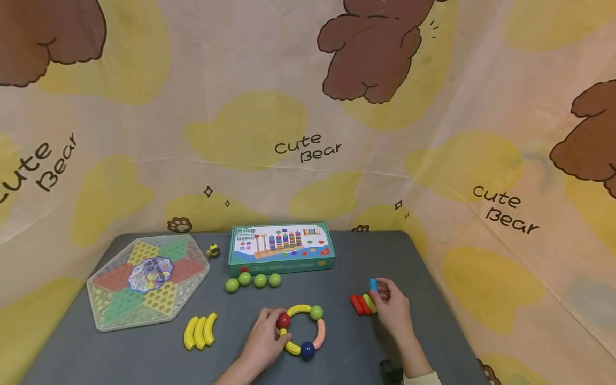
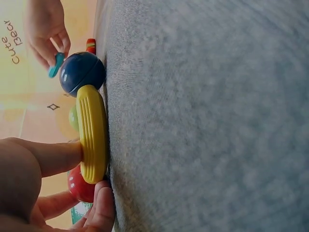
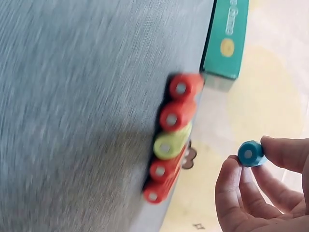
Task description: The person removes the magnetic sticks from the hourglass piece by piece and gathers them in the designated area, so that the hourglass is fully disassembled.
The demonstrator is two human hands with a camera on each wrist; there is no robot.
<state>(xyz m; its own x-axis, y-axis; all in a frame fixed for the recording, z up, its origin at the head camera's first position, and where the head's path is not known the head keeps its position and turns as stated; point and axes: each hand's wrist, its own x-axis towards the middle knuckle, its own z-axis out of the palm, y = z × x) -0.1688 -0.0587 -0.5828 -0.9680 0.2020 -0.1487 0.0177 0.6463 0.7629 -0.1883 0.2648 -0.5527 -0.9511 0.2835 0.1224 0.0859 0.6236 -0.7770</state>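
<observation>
Head view, my left hand point(image 1: 263, 337): fingers curled round the near-left side of the toy ring point(image 1: 302, 331), pinching it at the red ball point(image 1: 283, 321).
Head view, toy ring: flat on the grey desk point(image 1: 144, 358), made of yellow and pink arcs joined by red, green and blue balls.
Head view, my right hand point(image 1: 392, 305): raised just right of the row of red and yellow-green pieces point(image 1: 363, 304), pinching a small blue piece point(image 1: 373, 284).
Head view, rest: four green balls point(image 1: 253, 281) before the Ring Challenge Game box point(image 1: 281, 248); three yellow arcs point(image 1: 200, 331) left of the ring; hexagonal checkers board point(image 1: 147, 280) far left.
Left wrist view: my left fingers point(image 2: 58, 157) press the ribbed yellow arc point(image 2: 92, 140); blue ball point(image 2: 82, 72) at its far end, red ball point(image 2: 81, 186) by my fingers.
Right wrist view: thumb and fingertips point(image 3: 231, 179) grip the blue piece point(image 3: 250, 153) off the desk; red and yellow-green pieces point(image 3: 170, 142) lie side by side, touching, near the desk's edge.
</observation>
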